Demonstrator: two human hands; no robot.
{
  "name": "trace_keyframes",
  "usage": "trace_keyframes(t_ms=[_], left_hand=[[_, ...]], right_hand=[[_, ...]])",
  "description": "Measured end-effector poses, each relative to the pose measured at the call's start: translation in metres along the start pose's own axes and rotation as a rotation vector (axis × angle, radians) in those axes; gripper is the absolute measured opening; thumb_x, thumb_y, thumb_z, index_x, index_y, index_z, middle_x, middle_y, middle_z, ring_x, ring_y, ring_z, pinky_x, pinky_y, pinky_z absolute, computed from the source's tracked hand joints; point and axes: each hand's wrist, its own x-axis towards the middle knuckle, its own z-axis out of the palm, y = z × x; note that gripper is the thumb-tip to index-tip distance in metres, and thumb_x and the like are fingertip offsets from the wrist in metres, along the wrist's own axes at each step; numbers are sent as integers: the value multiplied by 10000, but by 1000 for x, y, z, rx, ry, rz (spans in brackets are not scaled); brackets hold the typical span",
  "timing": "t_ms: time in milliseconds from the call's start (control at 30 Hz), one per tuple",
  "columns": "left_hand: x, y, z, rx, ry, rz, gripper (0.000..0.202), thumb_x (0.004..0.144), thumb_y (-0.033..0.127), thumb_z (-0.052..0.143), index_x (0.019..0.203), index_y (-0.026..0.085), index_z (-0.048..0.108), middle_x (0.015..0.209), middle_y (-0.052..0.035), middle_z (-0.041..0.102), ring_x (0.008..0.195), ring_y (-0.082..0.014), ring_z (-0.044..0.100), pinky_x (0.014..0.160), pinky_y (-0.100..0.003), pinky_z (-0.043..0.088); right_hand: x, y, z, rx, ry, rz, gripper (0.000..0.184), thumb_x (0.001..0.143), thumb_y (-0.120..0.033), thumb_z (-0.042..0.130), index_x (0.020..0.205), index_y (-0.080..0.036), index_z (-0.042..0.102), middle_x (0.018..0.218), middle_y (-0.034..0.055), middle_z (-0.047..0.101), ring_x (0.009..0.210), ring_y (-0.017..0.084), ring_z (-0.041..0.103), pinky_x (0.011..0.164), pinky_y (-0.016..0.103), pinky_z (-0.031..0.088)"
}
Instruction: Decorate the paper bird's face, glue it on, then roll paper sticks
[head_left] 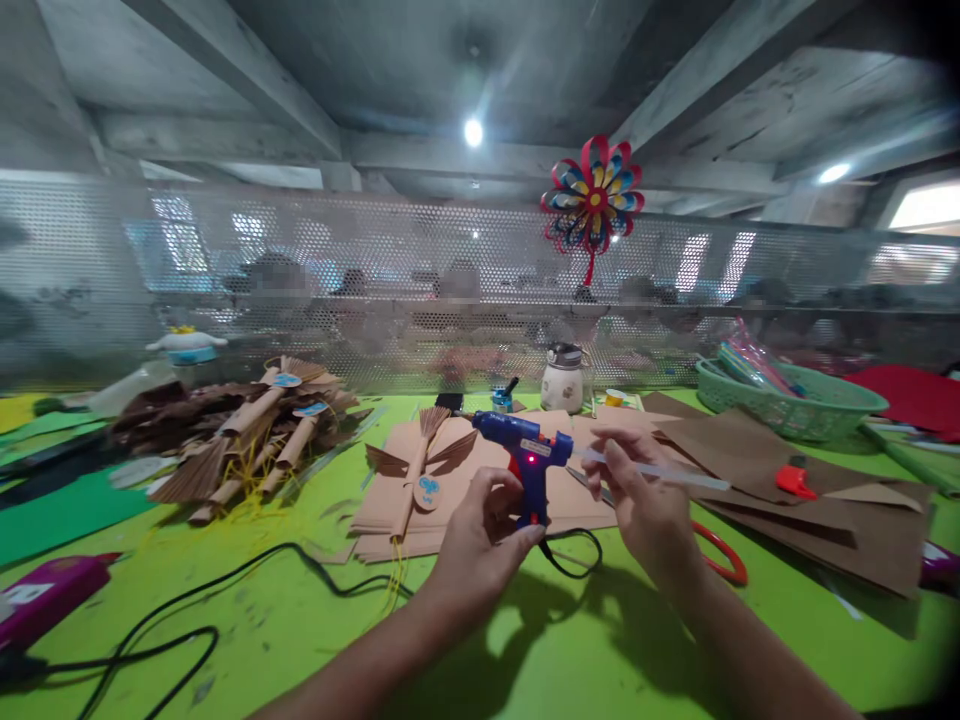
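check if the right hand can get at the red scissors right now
Probably yes: the red scissors lie right beside the right hand, nothing between them. Its fingers pinch a glue stick, though, so that would have to go first.

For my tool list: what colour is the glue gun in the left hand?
The glue gun is blue, with a red light; head view.

Blue glue gun (523, 440) stands upright above the green surface (300, 640), nozzle pointing left, red light lit, black cord (577, 565) trailing from its handle; a translucent glue stick (660, 472) lies nearly level, meeting the gun's rear
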Motion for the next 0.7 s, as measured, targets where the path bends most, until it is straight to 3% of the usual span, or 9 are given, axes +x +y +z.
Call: trace_keyframes(t_ms=[67,200,500,700], left_hand=[[-1,-1,-1,51,29,33,256,749,138,573,900,192,374,882,-24,520,810,-131,539,730,-266,442],[-1,-2,-3,109,64,42,249,751,151,566,912,191,380,893,-29,517,833,-138,537,747,-267,449],[-2,-7,-3,136,124,85,241,741,156,571,906,178,398,871,-33,541,795,-134,539,727,-268,447],[-3,-6,-3,175,105,71,237,749,158,561,917,183,395,889,-31,539,819,-138,545,748,-271,449]], right_hand=[[0,-3,1,61,-48,15,242,721,-260,631,944,-192,571,720,20,594,572,117,543,484,238,416],[0,-3,2,105,-112,98,163,704,-220,644,851,-177,586,722,34,612,605,132,557,530,266,438],[0,6,3,83,-35,171,176,677,-243,681,788,-141,591,636,35,622,513,125,543,433,254,427],[1,8,2,123,-39,203,152,682,-235,681,752,-137,588,620,19,603,489,99,519,415,218,395]])
